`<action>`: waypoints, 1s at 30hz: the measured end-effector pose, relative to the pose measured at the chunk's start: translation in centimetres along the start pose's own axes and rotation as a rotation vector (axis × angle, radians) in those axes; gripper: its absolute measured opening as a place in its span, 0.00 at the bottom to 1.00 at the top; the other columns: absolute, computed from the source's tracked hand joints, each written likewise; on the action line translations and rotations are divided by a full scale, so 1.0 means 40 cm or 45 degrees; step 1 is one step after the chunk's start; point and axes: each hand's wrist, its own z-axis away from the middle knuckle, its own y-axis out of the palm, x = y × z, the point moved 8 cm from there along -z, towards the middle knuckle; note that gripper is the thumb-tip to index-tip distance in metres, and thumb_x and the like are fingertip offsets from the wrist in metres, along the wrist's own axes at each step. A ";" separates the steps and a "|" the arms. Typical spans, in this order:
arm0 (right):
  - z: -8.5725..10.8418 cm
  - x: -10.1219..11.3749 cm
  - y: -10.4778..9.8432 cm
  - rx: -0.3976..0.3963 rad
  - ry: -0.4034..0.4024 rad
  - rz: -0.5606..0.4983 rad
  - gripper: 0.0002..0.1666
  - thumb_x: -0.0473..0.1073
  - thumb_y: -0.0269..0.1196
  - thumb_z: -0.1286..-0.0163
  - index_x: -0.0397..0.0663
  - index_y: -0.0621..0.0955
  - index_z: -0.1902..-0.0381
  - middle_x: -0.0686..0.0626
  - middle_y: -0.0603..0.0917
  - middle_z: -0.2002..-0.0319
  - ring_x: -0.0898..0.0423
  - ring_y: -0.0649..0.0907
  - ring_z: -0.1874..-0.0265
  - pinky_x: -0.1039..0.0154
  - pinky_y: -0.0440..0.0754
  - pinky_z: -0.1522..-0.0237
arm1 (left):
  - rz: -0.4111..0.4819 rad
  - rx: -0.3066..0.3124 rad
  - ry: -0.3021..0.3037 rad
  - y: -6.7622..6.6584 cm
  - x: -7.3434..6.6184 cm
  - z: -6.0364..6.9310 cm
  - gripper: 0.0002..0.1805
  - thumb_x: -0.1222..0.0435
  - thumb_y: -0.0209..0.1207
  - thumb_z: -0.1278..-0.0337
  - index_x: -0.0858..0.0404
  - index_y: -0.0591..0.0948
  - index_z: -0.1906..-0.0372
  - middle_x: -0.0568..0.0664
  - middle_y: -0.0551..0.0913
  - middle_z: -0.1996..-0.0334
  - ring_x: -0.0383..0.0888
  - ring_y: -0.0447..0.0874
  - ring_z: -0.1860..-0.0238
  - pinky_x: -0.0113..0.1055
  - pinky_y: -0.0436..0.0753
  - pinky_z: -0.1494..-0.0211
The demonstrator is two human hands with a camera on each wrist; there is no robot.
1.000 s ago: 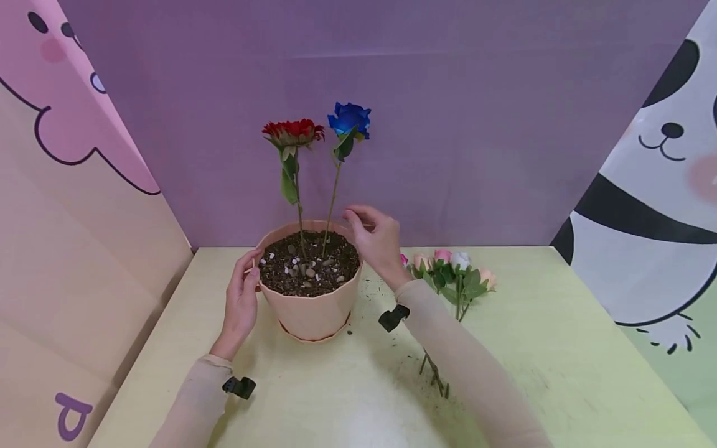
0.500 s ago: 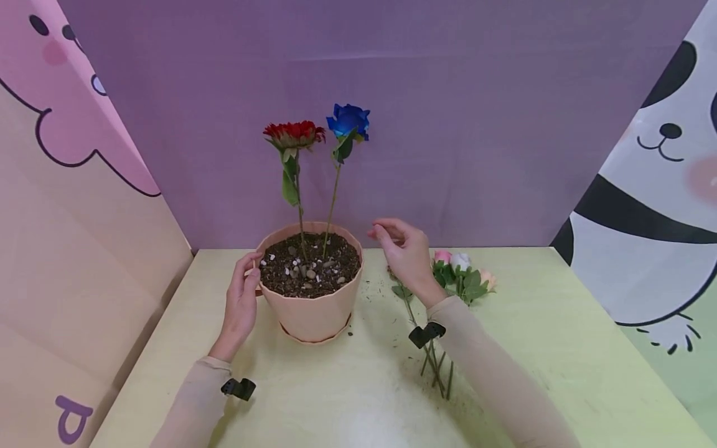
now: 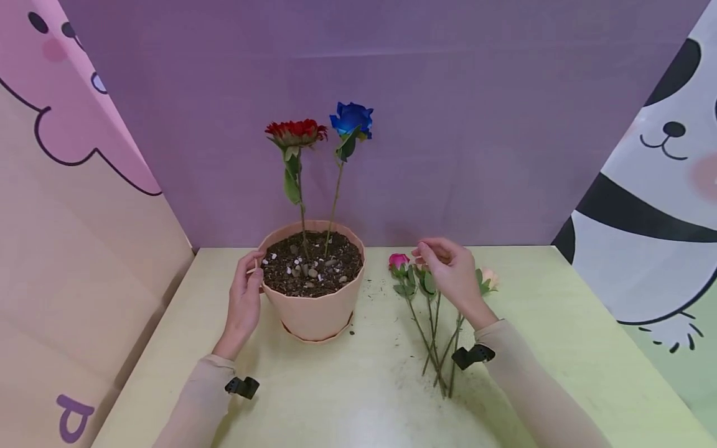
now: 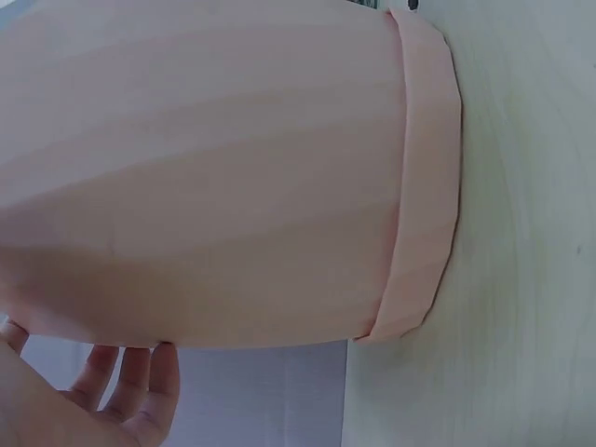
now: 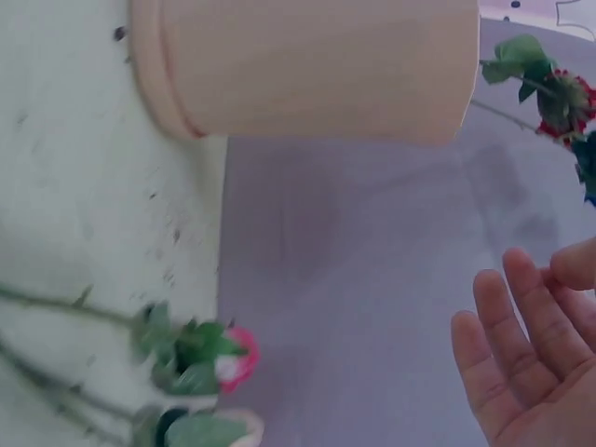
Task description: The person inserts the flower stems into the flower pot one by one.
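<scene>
A peach plastic flowerpot (image 3: 322, 317) on the table holds dark soil (image 3: 285, 280). From the soil rise a red flower (image 3: 297, 132) and a blue rose (image 3: 353, 119), both upright. My left hand (image 3: 244, 305) rests against the pot's left side at the rim; in the left wrist view its fingertips (image 4: 166, 358) touch the outer wall. My right hand (image 3: 455, 277), holding nothing, hovers above several loose roses, its thumb close to the index finger. Among them a magenta rose (image 3: 399, 261) and a pale peach rose (image 3: 489, 279) show; the hand hides other blooms.
Crossed stems (image 3: 439, 367) of the loose roses lie on the pale table (image 3: 347, 404) to the right of the pot. Soil crumbs are scattered between pot and roses. A purple backdrop (image 3: 476, 124) stands behind, with printed side panels.
My right hand has moved right and down from beside the blue rose's stem to above the loose roses. The left hand stays at the pot.
</scene>
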 end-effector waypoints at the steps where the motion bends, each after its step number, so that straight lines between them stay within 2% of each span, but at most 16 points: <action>1: 0.009 -0.009 -0.010 0.002 0.018 0.013 0.19 0.49 0.62 0.18 0.40 0.87 0.43 0.38 0.92 0.53 0.65 0.90 0.61 0.69 0.88 0.57 | -0.002 0.011 -0.007 0.001 -0.001 0.000 0.25 0.60 0.39 0.15 0.58 0.67 0.22 0.61 0.71 0.30 0.43 0.77 0.42 0.37 0.77 0.43; 6: 0.046 -0.064 -0.048 0.018 0.148 0.022 0.24 0.51 0.63 0.19 0.38 0.85 0.39 0.34 0.91 0.49 0.63 0.91 0.62 0.70 0.88 0.59 | 0.002 0.056 -0.023 0.004 -0.006 0.000 0.26 0.59 0.38 0.14 0.57 0.65 0.20 0.62 0.67 0.25 0.58 0.75 0.33 0.47 0.77 0.39; 16: 0.103 -0.173 -0.091 0.035 0.305 0.024 0.25 0.50 0.64 0.20 0.35 0.83 0.37 0.32 0.90 0.48 0.67 0.91 0.64 0.65 0.90 0.57 | 0.000 0.037 0.000 0.004 -0.001 0.005 0.26 0.58 0.37 0.13 0.58 0.65 0.20 0.61 0.68 0.25 0.57 0.76 0.35 0.40 0.76 0.42; 21: 0.127 -0.227 -0.094 0.092 0.397 0.003 0.28 0.49 0.63 0.19 0.31 0.80 0.34 0.31 0.88 0.45 0.66 0.91 0.62 0.63 0.91 0.55 | -0.012 0.030 0.006 0.003 -0.001 0.005 0.26 0.58 0.37 0.13 0.58 0.65 0.20 0.61 0.69 0.26 0.57 0.76 0.35 0.36 0.76 0.43; 26: 0.145 -0.279 -0.081 0.137 0.512 -0.063 0.29 0.44 0.64 0.20 0.27 0.78 0.33 0.28 0.86 0.42 0.61 0.93 0.60 0.63 0.91 0.56 | -0.010 0.031 0.004 0.002 0.000 0.003 0.26 0.58 0.37 0.13 0.58 0.65 0.20 0.61 0.68 0.24 0.57 0.76 0.35 0.41 0.76 0.42; 30: 0.156 -0.310 -0.069 0.139 0.578 -0.044 0.27 0.42 0.65 0.21 0.25 0.79 0.35 0.29 0.88 0.45 0.56 0.94 0.61 0.63 0.91 0.59 | -0.005 0.044 -0.009 0.005 0.000 0.004 0.26 0.58 0.36 0.14 0.57 0.64 0.20 0.62 0.68 0.25 0.58 0.76 0.34 0.46 0.76 0.40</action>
